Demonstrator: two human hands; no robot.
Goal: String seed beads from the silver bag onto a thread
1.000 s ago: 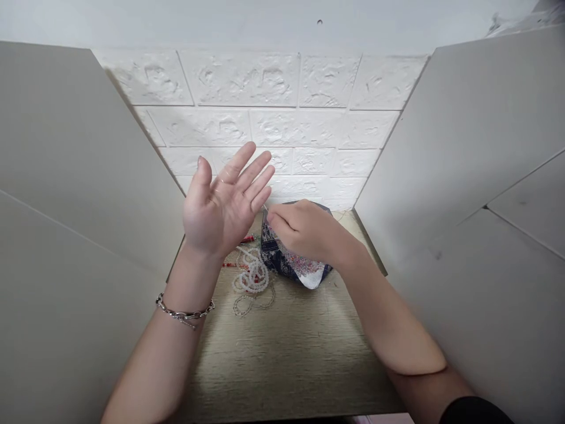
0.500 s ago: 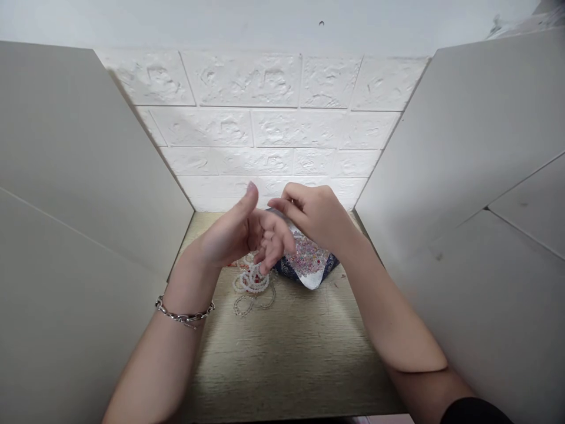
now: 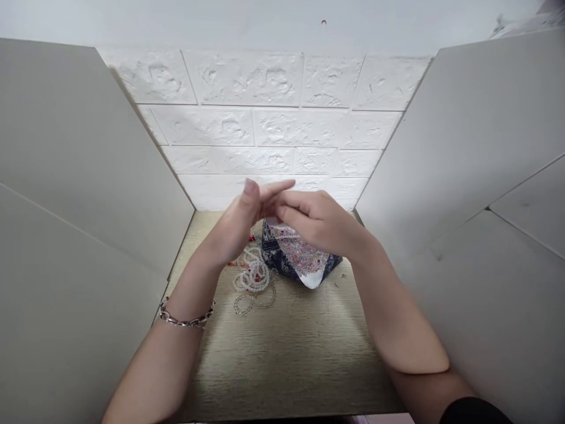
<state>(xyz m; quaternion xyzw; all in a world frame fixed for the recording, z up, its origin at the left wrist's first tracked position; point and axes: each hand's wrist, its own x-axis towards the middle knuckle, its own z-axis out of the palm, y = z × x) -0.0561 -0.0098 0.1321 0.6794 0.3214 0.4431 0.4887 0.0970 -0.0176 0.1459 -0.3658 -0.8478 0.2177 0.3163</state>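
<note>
My left hand (image 3: 245,215) is raised above the table with its thumb up and fingers stretched out. My right hand (image 3: 320,221) meets it at the fingers, with its own thumb and fingers pressed together; whatever it may pinch is hidden. Below and behind my right hand is a dark blue patterned pouch (image 3: 282,268) with a pale lining, full of small pink, clear and multicoloured beads (image 3: 304,253). A thin whitish strand crosses above the beads. Beneath my left hand lie strings of white beads (image 3: 256,277) and a loop of clear beads (image 3: 244,304).
Red and orange bead pieces (image 3: 238,264) lie partly hidden beside the white strings. Tall grey panels (image 3: 79,176) (image 3: 441,176) flank the wooden table (image 3: 282,353), and a white brick-pattern wall (image 3: 273,126) closes the back. A chain bracelet (image 3: 188,322) circles my left wrist.
My left hand has turned and lifted, its fingers swinging from over the pouch up to my right hand. The two hands now meet, uncovering more of the pouch. My right hand has barely moved.
</note>
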